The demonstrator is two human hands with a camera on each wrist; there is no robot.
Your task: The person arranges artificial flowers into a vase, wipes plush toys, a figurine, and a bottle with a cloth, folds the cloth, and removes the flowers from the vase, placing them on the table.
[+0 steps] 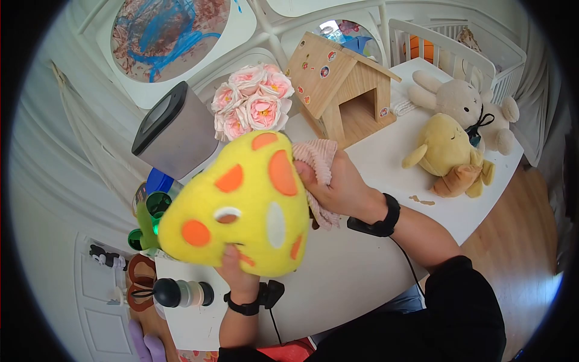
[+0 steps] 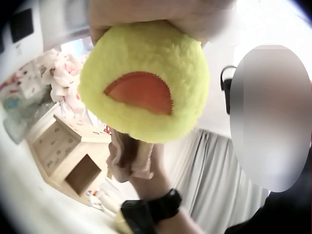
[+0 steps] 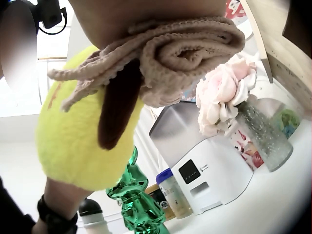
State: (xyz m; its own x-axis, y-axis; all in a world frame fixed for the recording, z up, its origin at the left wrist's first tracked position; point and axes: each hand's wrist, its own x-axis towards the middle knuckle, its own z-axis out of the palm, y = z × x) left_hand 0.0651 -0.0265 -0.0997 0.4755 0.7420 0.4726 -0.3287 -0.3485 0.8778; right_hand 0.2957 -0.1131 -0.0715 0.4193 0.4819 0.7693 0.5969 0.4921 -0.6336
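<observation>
A yellow plush toy (image 1: pixel 250 199) with orange patches is held up over the table. My left hand (image 1: pixel 239 275) grips its lower edge, thumb on the front. On the other side, my right hand (image 1: pixel 353 188) holds a bunched pink ribbed cloth (image 1: pixel 321 158) against the toy. The right wrist view shows the cloth (image 3: pixel 190 53) folded in a roll, next to a dark brown strip (image 3: pixel 119 114) on the plush. A rounded end of the toy (image 2: pixel 146 53) with an orange patch fills the left wrist view, under my left hand (image 2: pixel 161 12).
On the white table (image 1: pixel 338 271) stand a wooden house (image 1: pixel 338 84), pink roses (image 1: pixel 253 102), a grey-and-white appliance (image 1: pixel 181 133) and a black-capped bottle (image 1: pixel 181 293). A green shiny figure (image 3: pixel 141 200) is behind the toy. A yellow plush (image 1: pixel 443 145) and a white plush rabbit (image 1: pixel 458 102) lie at right.
</observation>
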